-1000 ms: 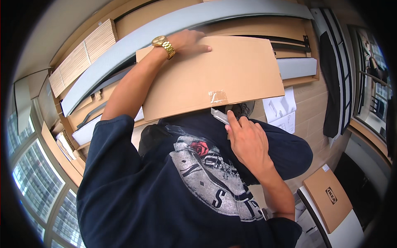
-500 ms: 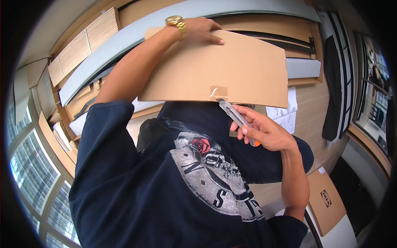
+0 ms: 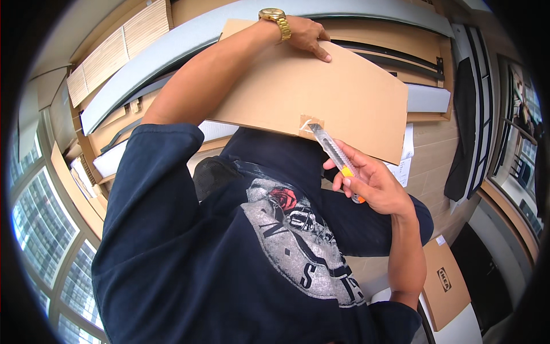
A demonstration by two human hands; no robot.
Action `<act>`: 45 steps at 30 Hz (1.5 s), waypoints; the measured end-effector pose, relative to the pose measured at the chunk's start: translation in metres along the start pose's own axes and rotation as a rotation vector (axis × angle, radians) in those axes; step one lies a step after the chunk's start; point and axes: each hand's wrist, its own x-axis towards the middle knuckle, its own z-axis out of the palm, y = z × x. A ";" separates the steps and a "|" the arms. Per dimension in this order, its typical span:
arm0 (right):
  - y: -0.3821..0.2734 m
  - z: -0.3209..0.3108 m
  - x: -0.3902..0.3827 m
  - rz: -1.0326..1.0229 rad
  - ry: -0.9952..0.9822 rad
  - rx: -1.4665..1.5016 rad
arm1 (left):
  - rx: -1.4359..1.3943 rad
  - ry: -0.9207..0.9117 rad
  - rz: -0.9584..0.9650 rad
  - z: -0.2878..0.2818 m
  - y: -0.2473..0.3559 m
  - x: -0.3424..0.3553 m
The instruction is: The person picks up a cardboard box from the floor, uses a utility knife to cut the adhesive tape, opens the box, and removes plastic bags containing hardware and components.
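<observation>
— Holding what in the right hand?
— Pinching a utility knife, pointed at tape on the cardboard box.
— And with the left hand?
— Clasping the far edge of that box, tilted above the lap.

Site appearing to be a home, probably a flat: large windows are looking onto a many-windowed building; plank floor is showing; a long open carton is bearing wooden slats and a grey furniture panel.
</observation>
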 end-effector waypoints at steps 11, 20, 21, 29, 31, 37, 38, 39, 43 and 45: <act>-0.010 0.023 0.007 -0.273 0.173 -0.742 | 0.016 0.023 0.009 0.002 -0.002 0.003; -0.019 0.010 0.027 -0.360 0.261 -1.366 | 0.021 0.003 -0.007 -0.001 0.003 -0.003; -0.018 0.007 0.029 -0.400 0.264 -1.363 | 0.021 -0.010 -0.010 -0.002 0.005 -0.001; -0.021 0.008 0.032 -0.360 0.223 -1.348 | 0.004 -0.053 -0.046 -0.016 0.011 -0.006; -0.021 0.008 0.032 -0.352 0.226 -1.356 | -0.020 -0.048 -0.060 -0.016 0.011 -0.007; -0.036 0.025 0.023 -0.268 0.252 -1.668 | -0.007 -0.027 -0.077 -0.019 0.021 -0.015; -0.039 0.028 0.024 -0.239 0.243 -1.691 | 0.010 -0.024 -0.049 -0.017 0.018 -0.011; -0.042 0.030 0.025 -0.210 0.233 -1.713 | 0.028 -0.022 -0.022 -0.014 0.012 -0.006; -0.044 0.031 0.025 -0.204 0.247 -1.740 | 0.050 0.020 0.000 -0.011 0.010 -0.001; -0.044 0.029 0.023 -0.171 0.246 -1.763 | 0.002 -0.025 -0.023 -0.012 0.012 0.000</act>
